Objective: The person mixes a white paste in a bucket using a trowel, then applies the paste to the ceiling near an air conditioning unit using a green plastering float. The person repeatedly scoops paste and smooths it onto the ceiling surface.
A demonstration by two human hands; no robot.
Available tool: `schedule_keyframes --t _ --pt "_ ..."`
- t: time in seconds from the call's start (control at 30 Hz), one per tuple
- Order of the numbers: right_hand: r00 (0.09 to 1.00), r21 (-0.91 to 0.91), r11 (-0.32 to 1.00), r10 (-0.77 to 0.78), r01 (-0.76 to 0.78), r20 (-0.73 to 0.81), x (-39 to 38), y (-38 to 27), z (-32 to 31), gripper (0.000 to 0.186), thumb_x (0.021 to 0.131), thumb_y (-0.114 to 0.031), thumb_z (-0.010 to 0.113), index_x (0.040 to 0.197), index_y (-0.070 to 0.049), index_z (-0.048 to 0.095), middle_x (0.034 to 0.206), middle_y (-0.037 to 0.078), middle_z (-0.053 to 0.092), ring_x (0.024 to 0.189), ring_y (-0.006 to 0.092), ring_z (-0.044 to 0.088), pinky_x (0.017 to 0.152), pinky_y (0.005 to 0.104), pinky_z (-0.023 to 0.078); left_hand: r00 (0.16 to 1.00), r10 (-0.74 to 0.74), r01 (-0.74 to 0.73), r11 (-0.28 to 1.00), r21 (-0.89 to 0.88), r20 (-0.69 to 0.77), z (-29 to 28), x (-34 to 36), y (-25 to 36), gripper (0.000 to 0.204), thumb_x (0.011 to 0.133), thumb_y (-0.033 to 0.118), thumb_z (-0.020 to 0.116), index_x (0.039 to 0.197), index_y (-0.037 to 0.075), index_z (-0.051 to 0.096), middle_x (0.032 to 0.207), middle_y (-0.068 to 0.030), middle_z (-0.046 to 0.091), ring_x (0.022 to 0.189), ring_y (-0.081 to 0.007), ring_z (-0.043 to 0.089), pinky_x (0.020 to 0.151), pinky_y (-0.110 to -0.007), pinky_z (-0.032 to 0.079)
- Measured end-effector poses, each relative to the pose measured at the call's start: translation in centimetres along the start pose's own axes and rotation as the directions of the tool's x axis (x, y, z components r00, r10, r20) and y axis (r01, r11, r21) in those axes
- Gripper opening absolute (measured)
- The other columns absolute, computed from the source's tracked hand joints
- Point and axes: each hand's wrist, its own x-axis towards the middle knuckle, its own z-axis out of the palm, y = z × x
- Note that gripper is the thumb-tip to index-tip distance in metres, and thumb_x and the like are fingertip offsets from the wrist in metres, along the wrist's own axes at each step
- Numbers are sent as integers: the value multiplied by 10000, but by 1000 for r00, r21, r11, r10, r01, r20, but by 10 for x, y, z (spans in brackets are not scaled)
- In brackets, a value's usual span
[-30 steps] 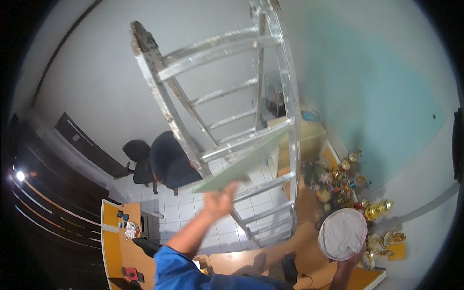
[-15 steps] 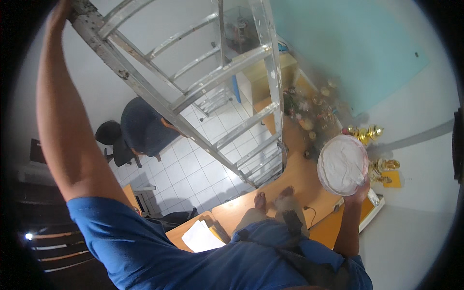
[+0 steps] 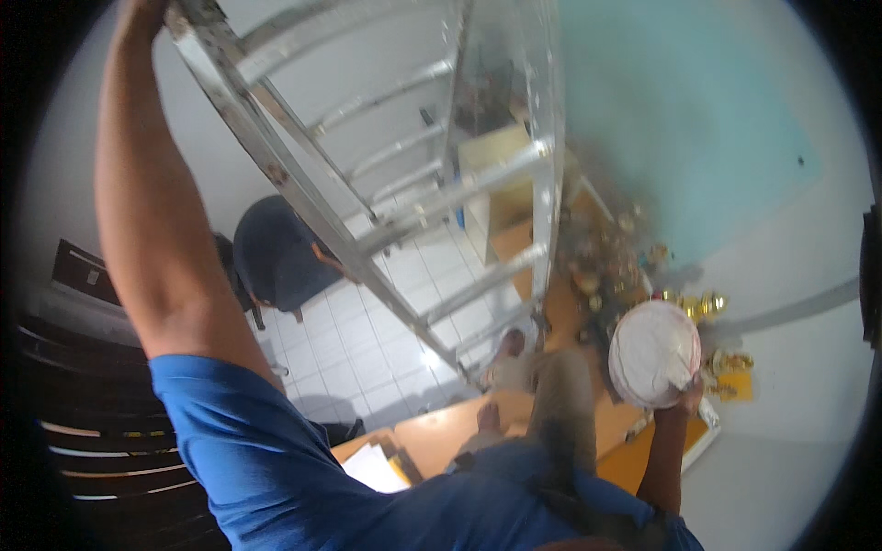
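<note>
My left arm stretches up to the top left, where my left hand [image 3: 143,16] is closed at the upper end of a paint-spattered aluminium ladder [image 3: 308,202]; its fingertips lie past the picture's edge. On the right, my right hand [image 3: 687,397] grips the near rim of a round tub [image 3: 650,356] filled with thick white paste. A pale piece, perhaps a tool, stands in the paste by that hand; its kind is unclear. My bare feet show below: one foot [image 3: 489,418] on the wooden desk, the other [image 3: 512,345] raised at the ladder's lower rungs.
Gold trophies [image 3: 703,305] and several ornaments [image 3: 602,266] crowd the desk's right side by the wall. White papers [image 3: 375,468] lie at the near left of the wooden desk [image 3: 441,421]. A dark chair [image 3: 280,253] stands on the tiled floor [image 3: 390,317] beyond the ladder.
One foot has lifted from the desk toward the ladder, with that knee raised. The view has shifted, so the ladder appears farther right. Both hands keep their hold.
</note>
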Motion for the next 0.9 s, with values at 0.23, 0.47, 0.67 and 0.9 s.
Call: schedule_keyframes --t 0.23,0.47,0.67,0.9 --pt "969 -25 994 106 -103 223 72 -7 80 680 942 -452 409 1474 -36 326 1459 195 413 1319 395 415 1118 529 327 884 -97 143 987 68 -457 6 9 -17 358 901 385 598 727 74 631 627 -29 542 528 -157 489 514 -320 393" --pt "971 -158 987 33 4 237 148 -54 225 623 966 -437 387 1458 -56 366 1441 174 448 1323 371 435 1115 512 348 903 -232 265 963 45 -361 -16 13 -15 481 875 465 637 957 -8 655 749 -78 584 701 -174 543 661 -300 403" --pt "926 -205 961 241 -186 292 159 -111 364 553 978 -402 430 1378 -21 450 1361 171 510 1243 334 505 1070 504 416 761 -181 399 888 230 -623 -26 -26 -44 346 938 103 570 1273 47 632 1115 -95 619 976 -199 576 829 -333 477" --pt "938 -240 970 123 -44 325 148 -138 505 417 963 -302 462 1199 23 575 1143 177 630 1038 337 629 941 517 520 700 -471 315 878 -361 -537 -55 -42 -60 349 965 228 563 1158 -54 634 1069 -130 593 1038 -236 572 907 -327 442"
